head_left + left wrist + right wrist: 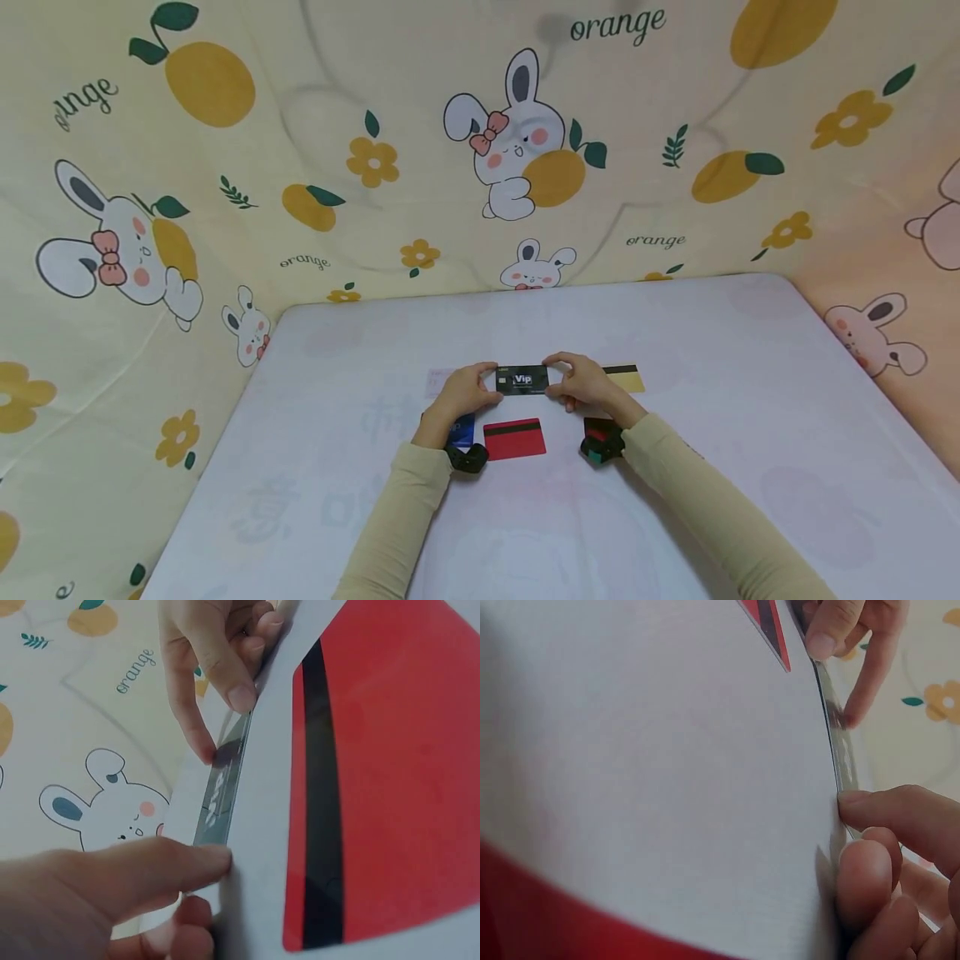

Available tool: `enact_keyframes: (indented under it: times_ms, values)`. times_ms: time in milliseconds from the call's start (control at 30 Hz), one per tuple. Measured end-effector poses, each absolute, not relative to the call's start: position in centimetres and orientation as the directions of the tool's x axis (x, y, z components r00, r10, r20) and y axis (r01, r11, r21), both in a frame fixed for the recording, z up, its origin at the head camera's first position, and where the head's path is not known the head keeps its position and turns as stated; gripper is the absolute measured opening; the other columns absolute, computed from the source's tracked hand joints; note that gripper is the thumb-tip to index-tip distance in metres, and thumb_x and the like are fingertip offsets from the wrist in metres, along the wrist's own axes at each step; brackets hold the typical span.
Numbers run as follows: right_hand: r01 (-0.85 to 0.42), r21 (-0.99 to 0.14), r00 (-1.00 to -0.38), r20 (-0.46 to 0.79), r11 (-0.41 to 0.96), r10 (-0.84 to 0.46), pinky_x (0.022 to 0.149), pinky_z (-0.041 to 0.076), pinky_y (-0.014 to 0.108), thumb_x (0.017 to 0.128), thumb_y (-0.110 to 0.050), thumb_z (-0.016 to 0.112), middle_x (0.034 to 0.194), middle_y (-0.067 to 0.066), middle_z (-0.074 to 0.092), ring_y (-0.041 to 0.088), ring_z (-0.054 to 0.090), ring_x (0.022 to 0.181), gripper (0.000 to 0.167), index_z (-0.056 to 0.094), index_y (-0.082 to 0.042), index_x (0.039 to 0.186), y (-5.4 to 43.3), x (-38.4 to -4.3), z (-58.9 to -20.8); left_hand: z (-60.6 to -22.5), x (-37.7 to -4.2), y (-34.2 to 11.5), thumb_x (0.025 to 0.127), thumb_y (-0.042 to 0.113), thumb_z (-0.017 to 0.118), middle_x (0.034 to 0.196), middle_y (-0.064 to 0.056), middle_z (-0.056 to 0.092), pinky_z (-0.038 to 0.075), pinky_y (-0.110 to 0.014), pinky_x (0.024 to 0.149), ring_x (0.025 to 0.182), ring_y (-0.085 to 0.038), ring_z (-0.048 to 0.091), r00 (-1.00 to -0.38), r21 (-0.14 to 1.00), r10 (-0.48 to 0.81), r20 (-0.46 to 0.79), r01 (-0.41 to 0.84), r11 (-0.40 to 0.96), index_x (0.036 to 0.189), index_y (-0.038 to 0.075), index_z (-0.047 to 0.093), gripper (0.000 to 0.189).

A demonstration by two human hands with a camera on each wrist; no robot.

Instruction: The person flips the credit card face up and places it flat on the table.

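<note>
A black "Vip" card (522,380) lies near the middle of the table, its printed face up. My left hand (467,390) pinches its left end, with the thumb at the near corner and a finger at the far one. At the right end, my right hand (585,381) grips the card the same way, its other fingers curled under the palm. The left wrist view shows the card (221,784) at a low angle, spanning the two hands. Just nearer than it lies a red card (514,439) with a black stripe.
A blue card (462,430) sits partly behind the left wrist, and a pale card (437,382) beyond the left hand. Right of the right hand is a gold card (628,379) with a black stripe. A dark-and-red card (598,426) is partly covered by the right wrist camera.
</note>
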State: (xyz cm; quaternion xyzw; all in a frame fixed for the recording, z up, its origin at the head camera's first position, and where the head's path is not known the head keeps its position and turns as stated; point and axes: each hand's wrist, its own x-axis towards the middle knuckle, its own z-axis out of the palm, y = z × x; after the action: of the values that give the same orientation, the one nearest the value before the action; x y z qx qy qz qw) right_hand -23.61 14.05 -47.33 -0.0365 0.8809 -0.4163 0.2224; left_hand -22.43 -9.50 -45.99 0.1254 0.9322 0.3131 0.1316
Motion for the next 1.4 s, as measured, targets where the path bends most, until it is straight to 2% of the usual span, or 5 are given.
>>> enact_keyframes:
  times_ms: [200, 467, 700, 933, 1400]
  values:
    - [0.109, -0.747, -0.898, -0.357, 0.656, -0.256, 0.047, 0.034, 0.022, 0.087, -0.023, 0.071, 0.056, -0.001, 0.053, 0.011, 0.053, 0.043, 0.055, 0.049, -0.016, 0.137, 14.0, -23.6, -47.3, -45.3, -21.9, -9.3, 0.083, 0.019, 0.072, 0.070, -0.005, 0.058, 0.033, -0.020, 0.059, 0.062, -0.011, 0.045, -0.937, 0.590, 0.304, -0.172, 0.149, 0.793, 0.137, 0.008, 0.053, 0.058]
    - [0.067, -0.774, -0.885, -0.338, 0.629, -0.321, 0.053, 0.038, 0.023, 0.088, -0.024, 0.069, 0.057, -0.002, 0.053, 0.011, 0.054, 0.047, 0.058, 0.046, -0.011, 0.139, 14.5, -23.3, -46.9, -45.3, -21.6, -9.5, 0.084, 0.017, 0.072, 0.068, 0.000, 0.053, 0.035, -0.020, 0.061, 0.062, -0.009, 0.045, -0.928, 0.590, 0.338, -0.158, 0.186, 0.786, 0.136, 0.010, 0.054, 0.056]
    - [0.055, -0.791, -0.892, -0.313, 0.610, -0.325, 0.056, 0.042, 0.023, 0.088, -0.024, 0.070, 0.066, 0.001, 0.057, 0.013, 0.056, 0.051, 0.055, 0.049, -0.009, 0.137, 14.7, -22.7, -46.5, -45.1, -21.2, -9.9, 0.085, 0.014, 0.071, 0.069, -0.004, 0.057, 0.036, -0.018, 0.057, 0.060, -0.009, 0.046, -0.919, 0.648, 0.382, -0.099, 0.232, 0.726, 0.133, 0.007, 0.057, 0.050]
    - [0.064, -0.802, -0.893, -0.312, 0.594, -0.325, 0.061, 0.046, 0.025, 0.087, -0.022, 0.071, 0.077, 0.007, 0.061, 0.016, 0.057, 0.057, 0.051, 0.053, -0.007, 0.132, 14.5, -21.9, -46.1, -45.0, -20.8, -10.1, 0.089, 0.018, 0.068, 0.073, -0.007, 0.061, 0.038, -0.017, 0.054, 0.056, -0.008, 0.047, -0.909, 0.655, 0.407, -0.088, 0.255, 0.711, 0.131, 0.008, 0.059, 0.044]
    - [-0.054, -0.820, -0.888, -0.222, 0.569, -0.404, 0.058, 0.049, 0.024, 0.085, -0.017, 0.073, 0.070, 0.004, 0.059, 0.014, 0.055, 0.054, 0.045, 0.058, -0.003, 0.124, 14.7, -19.4, -46.2, -44.5, -18.9, -10.5, 0.088, 0.017, 0.069, 0.071, -0.005, 0.058, 0.036, -0.016, 0.058, 0.063, -0.008, 0.045, -0.887, 0.645, 0.458, -0.058, 0.317, 0.695, 0.129, 0.006, 0.061, 0.043]
